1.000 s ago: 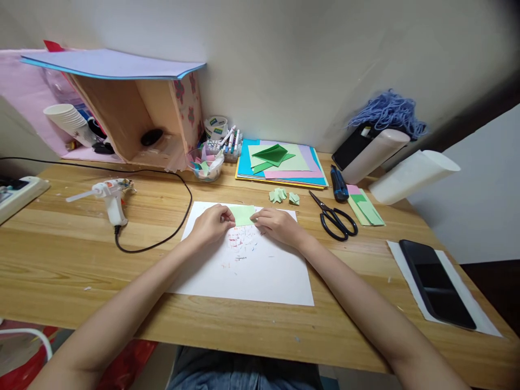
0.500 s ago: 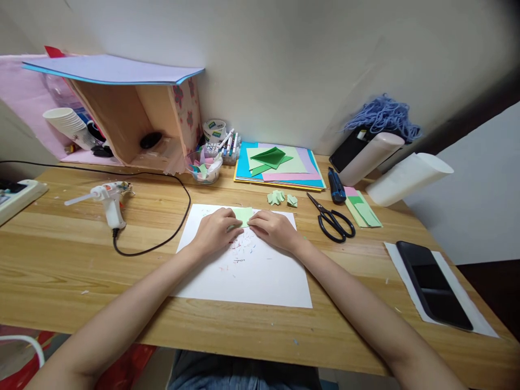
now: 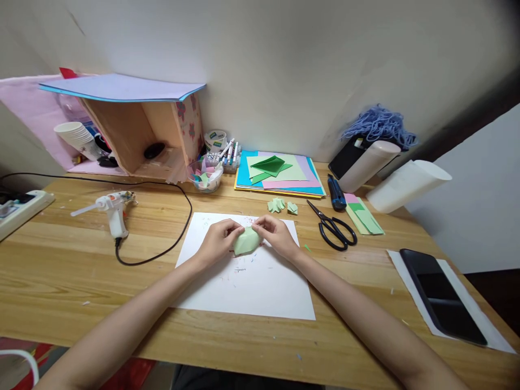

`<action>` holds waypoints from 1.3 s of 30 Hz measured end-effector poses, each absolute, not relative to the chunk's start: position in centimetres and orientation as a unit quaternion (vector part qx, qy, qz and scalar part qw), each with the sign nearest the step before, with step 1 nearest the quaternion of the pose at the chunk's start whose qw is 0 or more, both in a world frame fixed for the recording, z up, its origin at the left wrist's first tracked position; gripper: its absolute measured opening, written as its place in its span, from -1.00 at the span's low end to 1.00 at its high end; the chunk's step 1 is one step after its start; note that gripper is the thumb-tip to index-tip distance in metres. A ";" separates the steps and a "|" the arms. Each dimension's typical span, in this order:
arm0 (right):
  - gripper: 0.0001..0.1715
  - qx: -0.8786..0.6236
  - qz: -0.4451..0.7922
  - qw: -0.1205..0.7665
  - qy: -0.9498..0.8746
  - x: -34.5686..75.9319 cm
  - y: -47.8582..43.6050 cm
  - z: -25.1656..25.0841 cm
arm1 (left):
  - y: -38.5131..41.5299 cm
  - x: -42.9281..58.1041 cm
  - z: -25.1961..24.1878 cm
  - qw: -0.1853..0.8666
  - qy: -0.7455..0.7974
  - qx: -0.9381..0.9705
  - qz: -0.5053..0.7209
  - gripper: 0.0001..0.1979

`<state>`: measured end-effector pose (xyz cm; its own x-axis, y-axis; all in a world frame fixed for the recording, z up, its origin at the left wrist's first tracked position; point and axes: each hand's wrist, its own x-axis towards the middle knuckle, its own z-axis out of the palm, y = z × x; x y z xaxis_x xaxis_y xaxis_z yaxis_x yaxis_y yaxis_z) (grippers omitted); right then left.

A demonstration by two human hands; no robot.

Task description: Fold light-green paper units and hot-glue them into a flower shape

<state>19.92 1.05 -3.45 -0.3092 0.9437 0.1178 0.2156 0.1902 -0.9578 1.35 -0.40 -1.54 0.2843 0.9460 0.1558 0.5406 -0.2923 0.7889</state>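
A small light green piece of paper is pinched between both hands, slightly bent and tilted toward me. My left hand grips its left upper edge between thumb and fingers. At the top right edge, my right hand holds it in the same kind of pinch. Underneath lies a white sheet of paper with scattered coloured marks. Just beyond the hands sit two pale green cut and folded paper shapes. Black-handled scissors lie to the right.
A glue gun with its black cord is on the left. Coloured paper sheets, a tub of scraps and a cardboard box stand at the back. On the right are a utility knife, paper strips and a phone.
The light green paper, flat on the white sheet before, is now lifted, turned and bent toward me. Both hands have shifted their hold to its upper edge. The camera view has tilted slightly upward.
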 end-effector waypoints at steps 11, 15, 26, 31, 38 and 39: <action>-0.84 -0.488 0.310 0.359 -0.733 19.2 0.7 -3.5 | -1.1 1.4 -1.8 0.146 0.518 0.806 0.246 -0.86; -0.86 -0.497 0.300 0.363 -0.729 19.1 0.4 -3.6 | -1.2 1.5 -2.1 0.115 0.519 0.821 0.208 -0.79; -0.84 -0.397 0.130 0.304 -0.856 19.3 -0.1 -3.7 | -1.2 1.5 -2.1 0.097 0.516 0.833 0.173 -0.73; -0.82 -0.375 0.053 0.254 -0.890 19.3 -0.2 -3.7 | -1.3 1.6 -2.0 0.081 0.512 0.839 0.167 -0.73; -0.76 -0.352 -0.020 0.202 -0.914 19.2 -0.4 -3.4 | -1.5 1.8 -1.5 0.073 0.503 0.849 0.146 -0.74; -0.75 -0.351 -0.021 0.200 -0.915 19.2 -0.4 -3.4 | -1.5 1.8 -1.5 0.072 0.503 0.850 0.142 -0.75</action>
